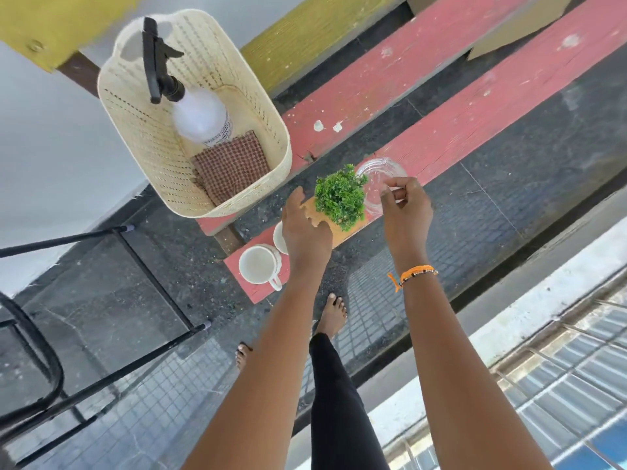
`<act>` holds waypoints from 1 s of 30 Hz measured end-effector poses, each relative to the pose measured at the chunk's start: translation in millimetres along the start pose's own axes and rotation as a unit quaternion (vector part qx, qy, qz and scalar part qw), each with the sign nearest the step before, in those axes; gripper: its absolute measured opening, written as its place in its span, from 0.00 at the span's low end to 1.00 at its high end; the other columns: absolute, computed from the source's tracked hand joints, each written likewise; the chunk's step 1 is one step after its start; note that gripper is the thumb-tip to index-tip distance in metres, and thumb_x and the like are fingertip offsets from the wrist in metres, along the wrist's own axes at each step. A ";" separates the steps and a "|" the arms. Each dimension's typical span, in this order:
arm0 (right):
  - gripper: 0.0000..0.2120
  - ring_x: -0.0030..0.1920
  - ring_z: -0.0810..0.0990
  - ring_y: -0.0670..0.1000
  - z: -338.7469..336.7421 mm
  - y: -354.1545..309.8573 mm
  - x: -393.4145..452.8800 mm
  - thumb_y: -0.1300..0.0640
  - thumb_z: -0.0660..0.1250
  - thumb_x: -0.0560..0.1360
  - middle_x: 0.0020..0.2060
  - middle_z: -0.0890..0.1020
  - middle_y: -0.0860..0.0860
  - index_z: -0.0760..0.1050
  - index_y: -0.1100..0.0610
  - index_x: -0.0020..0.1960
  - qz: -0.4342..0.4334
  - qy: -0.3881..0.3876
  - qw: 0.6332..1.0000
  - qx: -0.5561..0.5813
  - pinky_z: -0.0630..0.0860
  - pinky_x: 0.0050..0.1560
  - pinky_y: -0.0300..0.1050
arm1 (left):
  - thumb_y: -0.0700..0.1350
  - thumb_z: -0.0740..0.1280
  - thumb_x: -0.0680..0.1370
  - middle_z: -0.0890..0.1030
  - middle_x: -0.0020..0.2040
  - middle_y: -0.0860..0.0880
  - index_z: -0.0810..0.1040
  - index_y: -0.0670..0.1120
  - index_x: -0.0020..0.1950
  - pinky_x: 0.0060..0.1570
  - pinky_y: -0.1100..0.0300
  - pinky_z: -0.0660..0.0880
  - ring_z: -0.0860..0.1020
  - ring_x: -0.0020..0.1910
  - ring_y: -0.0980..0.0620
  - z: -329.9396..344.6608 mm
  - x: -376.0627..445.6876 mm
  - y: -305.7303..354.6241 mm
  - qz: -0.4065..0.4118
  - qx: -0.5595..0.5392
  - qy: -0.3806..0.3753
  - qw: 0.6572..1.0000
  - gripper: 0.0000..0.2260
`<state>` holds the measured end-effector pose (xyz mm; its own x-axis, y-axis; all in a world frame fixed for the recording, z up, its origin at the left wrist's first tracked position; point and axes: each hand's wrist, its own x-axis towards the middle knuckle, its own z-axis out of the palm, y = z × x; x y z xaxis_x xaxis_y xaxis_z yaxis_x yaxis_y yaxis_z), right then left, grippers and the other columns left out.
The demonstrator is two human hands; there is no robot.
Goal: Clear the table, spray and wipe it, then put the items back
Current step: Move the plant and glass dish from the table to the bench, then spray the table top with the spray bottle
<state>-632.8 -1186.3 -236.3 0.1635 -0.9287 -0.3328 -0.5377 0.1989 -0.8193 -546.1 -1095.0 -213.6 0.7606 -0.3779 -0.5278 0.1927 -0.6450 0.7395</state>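
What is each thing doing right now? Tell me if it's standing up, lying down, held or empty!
Spray bottle: leaning in the basket, untouched.
Checked cloth: folded, in the basket.
Basket: upright on the red bench.
Plant: upright on a wooden board.
Glass dish: on the bench, rim pinched by the right hand.
Left hand: open, at the board.
White cup: upright, empty.

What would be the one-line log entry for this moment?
stage: clearing | left hand: on wooden tray by plant | right hand: pinching glass dish | basket: spray bottle, cloth
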 end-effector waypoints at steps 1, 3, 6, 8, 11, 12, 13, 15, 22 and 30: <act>0.05 0.32 0.73 0.38 4.0 -13.1 -5.6 0.60 0.64 0.76 0.33 0.74 0.41 0.77 0.58 0.49 -0.020 -0.014 1.000 0.010 0.68 0.32 0.24 | 0.29 0.62 0.72 0.71 0.67 0.47 0.65 0.45 0.70 0.60 0.61 0.72 0.72 0.63 0.49 -7.7 -3.1 3.9 0.010 -0.015 0.014 1.000 0.27; 0.03 0.30 0.72 0.35 16.1 -41.5 -16.9 0.59 0.64 0.75 0.32 0.74 0.41 0.77 0.57 0.47 -0.063 -0.059 0.996 0.030 0.67 0.32 0.25 | 0.32 0.63 0.73 0.75 0.61 0.49 0.70 0.46 0.65 0.47 0.75 0.72 0.75 0.55 0.54 -27.6 -7.1 10.6 0.025 -0.045 0.053 0.997 0.22; 0.03 0.31 0.73 0.37 44.6 -81.3 -30.1 0.60 0.65 0.75 0.31 0.74 0.42 0.77 0.57 0.47 -0.121 -0.148 0.981 0.033 0.67 0.34 0.28 | 0.33 0.63 0.73 0.78 0.50 0.51 0.74 0.46 0.59 0.41 0.76 0.72 0.76 0.45 0.61 -63.3 -6.5 14.2 0.026 -0.097 0.107 0.989 0.16; 0.03 0.32 0.74 0.41 68.6 -104.7 -35.5 0.61 0.64 0.75 0.31 0.75 0.42 0.76 0.56 0.46 -0.148 -0.207 0.966 0.042 0.70 0.36 0.32 | 0.35 0.63 0.74 0.77 0.45 0.56 0.75 0.48 0.56 0.39 0.76 0.72 0.76 0.43 0.63 -88.5 -1.5 13.3 0.018 -0.094 0.141 0.985 0.13; 0.06 0.39 0.76 0.46 108.2 -127.9 -33.1 0.62 0.63 0.75 0.38 0.79 0.45 0.76 0.60 0.51 -0.175 -0.266 0.947 0.042 0.72 0.43 0.32 | 0.37 0.62 0.75 0.77 0.44 0.60 0.76 0.51 0.52 0.36 0.75 0.70 0.76 0.43 0.63 -115.7 11.4 11.4 0.001 -0.073 0.163 0.984 0.11; 0.09 0.44 0.77 0.48 123.8 -133.2 -30.6 0.62 0.62 0.75 0.44 0.80 0.49 0.75 0.61 0.55 -0.185 -0.278 0.942 0.022 0.70 0.44 0.28 | 0.37 0.62 0.75 0.78 0.44 0.59 0.76 0.50 0.52 0.36 0.74 0.70 0.76 0.43 0.63 -124.0 16.1 10.0 -0.001 -0.070 0.165 0.984 0.11; 0.12 0.49 0.77 0.49 139.9 -137.9 -26.2 0.62 0.62 0.76 0.51 0.80 0.53 0.73 0.61 0.59 -0.194 -0.288 0.938 0.003 0.69 0.46 0.28 | 0.37 0.61 0.75 0.78 0.43 0.58 0.77 0.50 0.51 0.36 0.75 0.70 0.76 0.42 0.62 -131.4 21.2 9.1 0.001 -0.070 0.164 0.984 0.10; 0.19 0.59 0.74 0.53 170.5 -145.4 -14.2 0.62 0.61 0.76 0.62 0.74 0.56 0.67 0.60 0.67 -0.196 -0.305 0.931 -0.028 0.67 0.57 0.35 | 0.37 0.61 0.75 0.78 0.43 0.58 0.77 0.50 0.50 0.36 0.75 0.71 0.76 0.41 0.65 -142.6 28.8 6.6 0.003 -0.066 0.158 0.985 0.11; 0.28 0.69 0.67 0.52 230.8 -157.1 15.2 0.63 0.66 0.73 0.69 0.70 0.54 0.62 0.57 0.71 -0.176 -0.307 0.934 -0.041 0.62 0.63 0.35 | 0.36 0.61 0.76 0.77 0.42 0.59 0.77 0.48 0.53 0.36 0.80 0.69 0.75 0.42 0.65 -164.3 28.7 -6.8 0.011 -0.047 0.144 0.988 0.10; 0.12 0.54 0.77 0.54 251.3 -168.7 15.2 0.62 0.66 0.74 0.53 0.81 0.56 0.73 0.63 0.57 -0.199 -0.261 0.943 -0.057 0.73 0.58 0.47 | 0.36 0.62 0.76 0.77 0.43 0.60 0.77 0.46 0.54 0.40 0.80 0.69 0.75 0.43 0.65 -177.4 13.1 -6.4 0.034 -0.039 0.130 0.990 0.10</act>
<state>-331.7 -1155.4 -220.5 0.7402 -0.6359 -0.2182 -0.4285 -0.1961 -0.8820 -427.4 -977.9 -151.1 0.9059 -0.2279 -0.3570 0.1747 -0.5668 0.8051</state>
